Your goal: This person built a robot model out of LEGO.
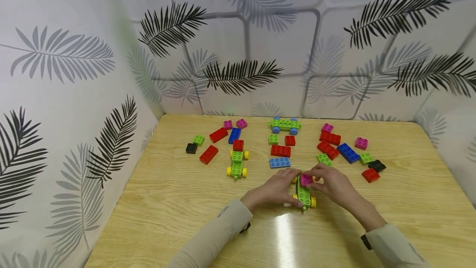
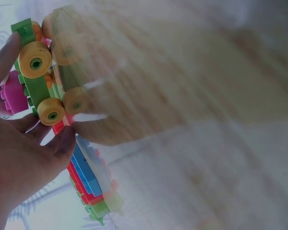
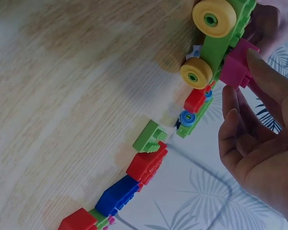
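Observation:
A green toy car base (image 1: 303,196) with yellow wheels stands on the wooden table, its studs facing up. My left hand (image 1: 276,187) steadies it, thumb at the near end and fingers at the far end, also seen from the side in the left wrist view. On top of the base, toward its far end, is a pink building brick (image 3: 236,64). My right hand (image 1: 333,183) pinches this brick between thumb and fingers. Whether the brick is fully seated on the studs I cannot tell.
Left of my hands stands another green car (image 1: 237,168) with yellow wheels. A blue-wheeled green base (image 1: 284,125) is at the table's back edge. Loose bricks lie beyond the hands, including a light blue brick (image 1: 279,163), a dark blue brick (image 1: 348,153) and a black brick (image 1: 191,148).

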Demonstrator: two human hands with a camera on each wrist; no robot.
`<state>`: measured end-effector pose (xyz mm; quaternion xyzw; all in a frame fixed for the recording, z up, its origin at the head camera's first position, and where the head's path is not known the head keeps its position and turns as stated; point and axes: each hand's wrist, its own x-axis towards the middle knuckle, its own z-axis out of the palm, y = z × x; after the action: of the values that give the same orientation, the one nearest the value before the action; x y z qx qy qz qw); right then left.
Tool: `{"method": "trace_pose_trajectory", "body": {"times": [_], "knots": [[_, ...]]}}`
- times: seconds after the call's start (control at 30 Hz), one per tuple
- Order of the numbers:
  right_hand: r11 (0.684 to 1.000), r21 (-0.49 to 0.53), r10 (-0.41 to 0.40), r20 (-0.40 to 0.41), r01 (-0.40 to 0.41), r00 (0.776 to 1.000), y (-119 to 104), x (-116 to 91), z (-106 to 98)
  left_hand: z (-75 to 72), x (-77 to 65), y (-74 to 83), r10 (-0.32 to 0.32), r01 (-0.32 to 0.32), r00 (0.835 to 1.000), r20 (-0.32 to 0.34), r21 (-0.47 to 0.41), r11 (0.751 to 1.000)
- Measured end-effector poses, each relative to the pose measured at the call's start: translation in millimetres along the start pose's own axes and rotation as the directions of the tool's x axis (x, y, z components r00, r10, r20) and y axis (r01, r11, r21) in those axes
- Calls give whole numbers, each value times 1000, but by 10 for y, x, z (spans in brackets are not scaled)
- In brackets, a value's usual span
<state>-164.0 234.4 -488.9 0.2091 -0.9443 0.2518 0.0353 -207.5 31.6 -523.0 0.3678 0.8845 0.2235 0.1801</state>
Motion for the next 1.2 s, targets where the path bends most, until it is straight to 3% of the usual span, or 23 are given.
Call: {"method": "trace_pose_trajectory", "body": {"times": [0.47,0.97,1.2], "knots": [[999,-14,39,19,-39,999,-2,71,33,12,1,-12,-8,7,1000,7,6,1000],[998,58,2,50,-5,999,41,118,21,37,8,-23,16,-16,1000,2,25,1000],[1000,15,-11,79,10,997,29,144,12,17,-13,-8,-6,6,1000,12,-3,1000]]}}
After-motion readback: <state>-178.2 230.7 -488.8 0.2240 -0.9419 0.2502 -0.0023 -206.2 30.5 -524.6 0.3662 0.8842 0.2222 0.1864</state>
